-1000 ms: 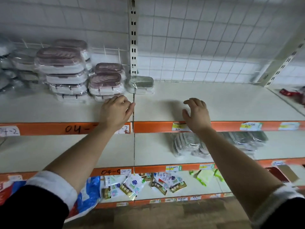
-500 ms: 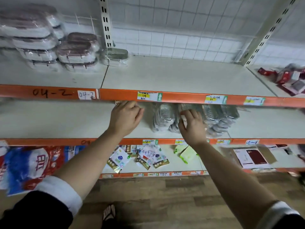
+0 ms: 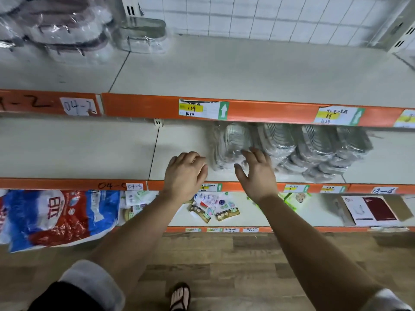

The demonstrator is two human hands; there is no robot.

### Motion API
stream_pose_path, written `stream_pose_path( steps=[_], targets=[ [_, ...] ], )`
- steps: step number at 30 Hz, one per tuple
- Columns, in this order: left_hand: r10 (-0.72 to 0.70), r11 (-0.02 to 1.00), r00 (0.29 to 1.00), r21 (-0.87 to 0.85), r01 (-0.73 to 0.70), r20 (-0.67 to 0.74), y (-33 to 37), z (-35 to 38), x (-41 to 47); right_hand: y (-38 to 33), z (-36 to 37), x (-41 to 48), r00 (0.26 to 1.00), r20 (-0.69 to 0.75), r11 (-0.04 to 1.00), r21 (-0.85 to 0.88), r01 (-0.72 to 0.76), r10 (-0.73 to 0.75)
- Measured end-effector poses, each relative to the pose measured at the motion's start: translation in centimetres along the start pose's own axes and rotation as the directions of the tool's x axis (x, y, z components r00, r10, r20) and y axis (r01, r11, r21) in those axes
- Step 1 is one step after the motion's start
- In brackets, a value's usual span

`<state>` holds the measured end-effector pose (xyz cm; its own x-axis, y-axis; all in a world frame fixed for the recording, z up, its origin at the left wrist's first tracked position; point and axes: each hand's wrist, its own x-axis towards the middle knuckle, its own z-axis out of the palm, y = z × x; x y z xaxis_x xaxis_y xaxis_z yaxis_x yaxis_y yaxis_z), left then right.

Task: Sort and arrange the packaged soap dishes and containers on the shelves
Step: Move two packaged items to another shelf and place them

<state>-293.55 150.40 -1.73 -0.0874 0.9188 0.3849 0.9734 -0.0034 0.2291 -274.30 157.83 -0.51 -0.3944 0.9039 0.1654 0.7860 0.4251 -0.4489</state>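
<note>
The right hand (image 3: 256,176) is spreading its fingers over the leftmost of the wrapped soap dishes (image 3: 312,147), which are standing in a row on the middle shelf (image 3: 89,151). The left hand (image 3: 185,173) is hovering just beside them, loosely curled and holding nothing. Lidded containers (image 3: 67,34) are sitting stacked on the top shelf (image 3: 247,70), their contents hidden.

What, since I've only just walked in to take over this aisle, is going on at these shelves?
A person is sorting wrapped soap dishes and reaches with both bare hands onto the middle shelf. The right hand is open, fingers spread at the leftmost pack in a row of wrapped grey dishes standing on edge; it grips nothing yet. The left hand lies loosely curled just left of that pack and holds nothing. On the upper shelf, mauve-lidded containers sit stacked at the left.
</note>
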Motion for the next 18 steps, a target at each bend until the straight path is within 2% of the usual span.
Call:
stream_pose_path(
  steps=[6,12,15,18],
  targets=[
    [-0.062,0.998,0.998,0.0,0.062,0.014,-1.9,5.0,1.4,1.7,4.6,3.6,1.0,0.006,0.983,-0.183,0.01,-0.009],
    [-0.096,0.994,0.995,-0.042,0.097,0.03,-2.1,8.0,2.4,2.1,7.8,5.3,0.994,-0.046,0.988,-0.113,-0.106,0.102],
    [-0.092,0.994,0.995,-0.047,0.094,0.039,-2.3,9.2,2.3,2.3,8.7,6.5,0.981,-0.156,0.992,-0.034,-0.125,0.118],
    [-0.091,0.993,0.995,-0.066,0.093,0.035,-2.7,10.0,2.1,2.2,9.4,7.4,0.961,-0.228,0.985,-0.033,-0.168,0.156]
  ],
)
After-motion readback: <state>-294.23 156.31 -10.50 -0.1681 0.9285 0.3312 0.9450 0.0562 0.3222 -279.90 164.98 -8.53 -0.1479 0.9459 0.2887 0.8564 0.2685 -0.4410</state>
